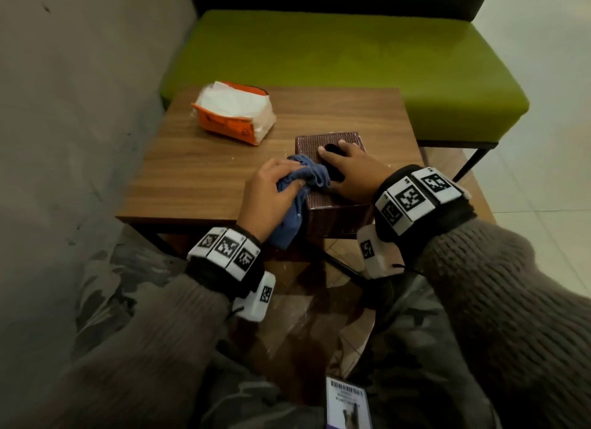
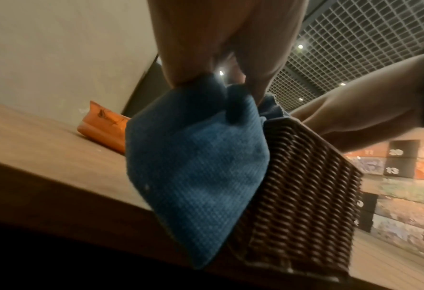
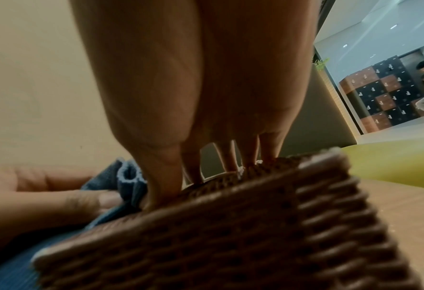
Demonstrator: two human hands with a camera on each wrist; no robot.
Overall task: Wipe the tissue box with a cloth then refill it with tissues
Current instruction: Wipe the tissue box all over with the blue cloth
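Wiping is the step in hand: the left hand [image 1: 271, 192] has its fingers [image 2: 263, 78] curled round a bunched blue cloth [image 1: 300, 188], which lies against the left side and upper left edge of the brown woven tissue box [image 1: 332, 147], with a loose tail hanging past the front edge of the worktop [image 1: 198, 169]. The box stands at the front right corner of the worktop. The right hand [image 1: 351, 172] lies flat on its lid, fingers [image 3: 230, 159] straight and a little spread, reaching to the dark opening in the top and steadying the box. Refilling has not begun, as far as the pictures show: the orange tissue pack [image 1: 235, 112] lies torn open near the back left corner, well apart from the box, white tissues showing. Most of the lid sits under the right hand, so the wipe there looks unfinished. The next move likely calls for drawing the cloth across the lid and down the sides while the right hand shifts to bare the part it covers, keeping enough press that the light box does not slide off the near edge. Only then would the cloth be put down and the pack fetched.
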